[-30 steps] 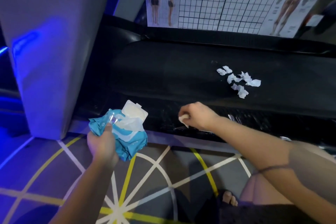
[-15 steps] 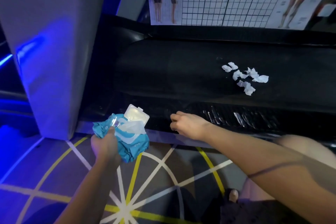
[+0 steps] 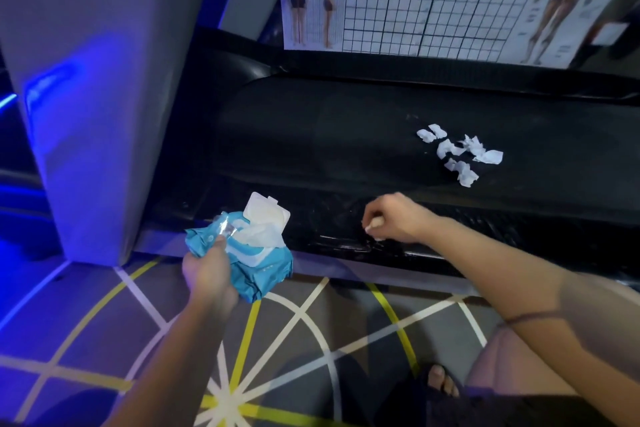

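From my head camera, looking down: my left hand (image 3: 211,274) grips a blue wet-wipe pack (image 3: 258,262) from below and behind, thumb pressed on its crinkled top edge, so this hand is clamped on the pack. The pack's white flip lid (image 3: 266,216) stands open on the far side of my thumb, and a loose wipe (image 3: 259,236) bunches out of the opening under it. My right hand (image 3: 398,218) is well apart from the left, off to its right and a little farther from me. Its fingers are curled round a small white wad of wipe (image 3: 373,224), pinching it against the black textured side rail (image 3: 485,222) of a treadmill; wet streaks shine on the rail just under that hand. Beyond my right hand, on the dark belt (image 3: 329,135), lies a loose cluster of crumpled white wipe scraps (image 3: 457,154), not touching either hand. A grey pillar (image 3: 97,97) rises beyond my left hand. Below both arms is the floor (image 3: 104,322), with yellow and white lines.
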`<state>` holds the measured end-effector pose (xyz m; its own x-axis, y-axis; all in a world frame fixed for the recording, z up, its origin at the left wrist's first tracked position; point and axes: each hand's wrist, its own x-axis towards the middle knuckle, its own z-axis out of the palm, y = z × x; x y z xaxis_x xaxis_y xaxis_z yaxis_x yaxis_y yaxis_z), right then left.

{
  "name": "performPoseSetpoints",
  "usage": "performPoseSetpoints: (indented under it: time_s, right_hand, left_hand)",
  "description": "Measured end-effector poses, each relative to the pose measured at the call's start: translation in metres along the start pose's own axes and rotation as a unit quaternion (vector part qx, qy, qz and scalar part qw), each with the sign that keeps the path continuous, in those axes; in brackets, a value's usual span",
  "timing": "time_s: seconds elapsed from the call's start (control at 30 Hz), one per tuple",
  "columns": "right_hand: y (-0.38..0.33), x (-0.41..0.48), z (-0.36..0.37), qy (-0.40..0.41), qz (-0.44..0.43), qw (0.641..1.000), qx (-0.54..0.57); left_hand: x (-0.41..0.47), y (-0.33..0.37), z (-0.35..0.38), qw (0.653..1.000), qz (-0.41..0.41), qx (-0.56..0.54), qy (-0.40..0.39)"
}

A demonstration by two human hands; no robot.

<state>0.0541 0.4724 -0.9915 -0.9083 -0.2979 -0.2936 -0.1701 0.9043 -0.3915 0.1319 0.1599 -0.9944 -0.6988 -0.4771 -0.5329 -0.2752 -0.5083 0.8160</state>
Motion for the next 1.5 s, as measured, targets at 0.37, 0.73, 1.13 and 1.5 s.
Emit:
performPoseSetpoints:
  time_s: [0.37,0.73,1.13,1.5]
  right_hand:
    - [-0.062,0.036,0.028,-0.016,-0.03,0.999,0.005]
    - [0.001,-0.001,-0.037,-0.016,0.17,0.977,0.125]
    - [0.023,-0.023,-0.061,0.115,0.139,0.984,-0.006]
    - [-0.122,-0.047,-0.087,0.29,-0.26,0.911,0.137]
  left_hand:
    - [0.011,0.005,-0.02,1.0,-0.022,-0.012,0.012]
    - [-0.007,0.002,0.014,0.998,-0.028,0.037,-0.05]
    - [-0.034,-0.004,0.053,0.993,-0.051,0.042,-0.096]
    - [-0.045,0.055,0.054,0.989,0.004,0.085,-0.119]
